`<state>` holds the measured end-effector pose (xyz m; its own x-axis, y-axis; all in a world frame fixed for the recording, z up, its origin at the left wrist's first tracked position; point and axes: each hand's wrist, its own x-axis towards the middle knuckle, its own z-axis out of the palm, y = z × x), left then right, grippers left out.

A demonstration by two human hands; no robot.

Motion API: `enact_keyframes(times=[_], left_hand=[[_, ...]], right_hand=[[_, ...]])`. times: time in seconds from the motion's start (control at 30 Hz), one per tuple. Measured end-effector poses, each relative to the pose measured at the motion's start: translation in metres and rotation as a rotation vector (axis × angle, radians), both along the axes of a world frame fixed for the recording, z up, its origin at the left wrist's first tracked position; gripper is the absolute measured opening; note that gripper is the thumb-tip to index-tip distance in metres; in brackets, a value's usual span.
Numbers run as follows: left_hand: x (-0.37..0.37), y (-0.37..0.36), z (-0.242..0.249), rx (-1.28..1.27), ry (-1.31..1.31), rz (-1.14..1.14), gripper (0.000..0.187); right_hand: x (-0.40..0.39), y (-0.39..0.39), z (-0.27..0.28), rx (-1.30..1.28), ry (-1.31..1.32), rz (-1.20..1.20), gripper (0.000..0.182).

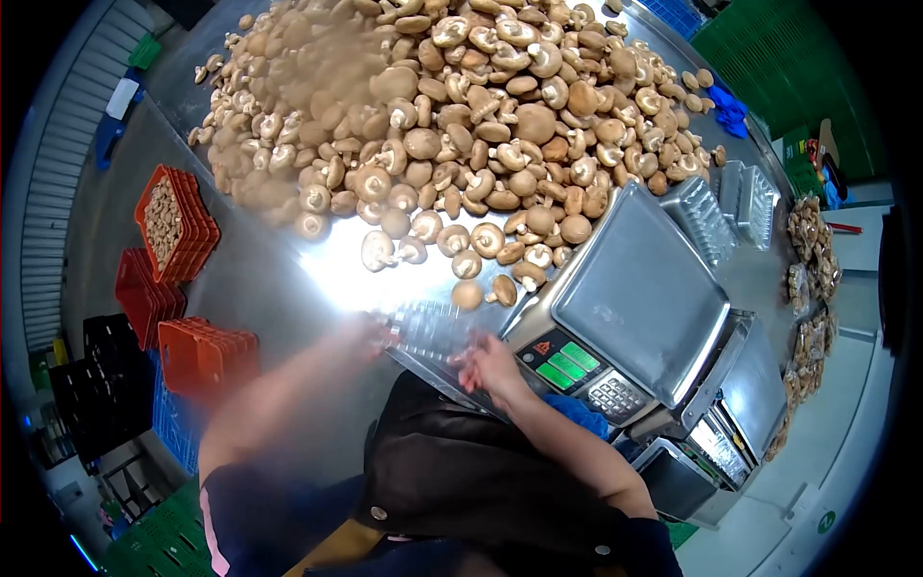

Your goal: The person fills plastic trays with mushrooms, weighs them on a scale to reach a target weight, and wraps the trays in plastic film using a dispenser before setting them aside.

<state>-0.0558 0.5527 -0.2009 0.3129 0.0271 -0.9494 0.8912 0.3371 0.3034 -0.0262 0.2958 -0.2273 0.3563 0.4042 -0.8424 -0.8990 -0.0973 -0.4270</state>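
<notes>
A clear ribbed plastic tray [425, 325] is at the near edge of the steel table, below the mushrooms. My left hand [361, 337] is at the tray's left end, its fingers closed on the rim, though haze blurs them. At the tray's right corner, my right hand [488, 369] grips the edge with curled fingers. No mushrooms show inside the tray. Just beyond it lie several loose shiitake mushrooms [467, 263], in front of a large heap of mushrooms [500, 125]. To the right of my right hand stands a digital scale [635, 288] with green displays.
Clear trays [700, 219] are stacked behind the scale. Blue gloves [729, 112] lie at the table's far right. Bagged mushrooms [810, 288] line the right side. Orange crates [178, 223] stand on the left, one holding mushrooms. A label printer [702, 452] is beside the scale.
</notes>
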Motion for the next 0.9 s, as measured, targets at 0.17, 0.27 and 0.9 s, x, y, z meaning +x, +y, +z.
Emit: enact_keyframes(times=[0.17, 0.27, 0.9], left_hand=[[0.088, 0.008, -0.027, 0.11, -0.375, 0.238, 0.01], [0.138, 0.017, -0.061, 0.386, -0.482, 0.16, 0.014], [0.075, -0.025, 0.003, 0.433, -0.84, 0.304, 0.028]], right_hand=[[0.086, 0.052, -0.028, -0.165, -0.351, -0.164, 0.027], [0.13, 0.077, -0.034, -0.243, -0.444, -0.221, 0.026], [0.084, 0.039, 0.02, 0.007, -0.642, -0.323, 0.036]])
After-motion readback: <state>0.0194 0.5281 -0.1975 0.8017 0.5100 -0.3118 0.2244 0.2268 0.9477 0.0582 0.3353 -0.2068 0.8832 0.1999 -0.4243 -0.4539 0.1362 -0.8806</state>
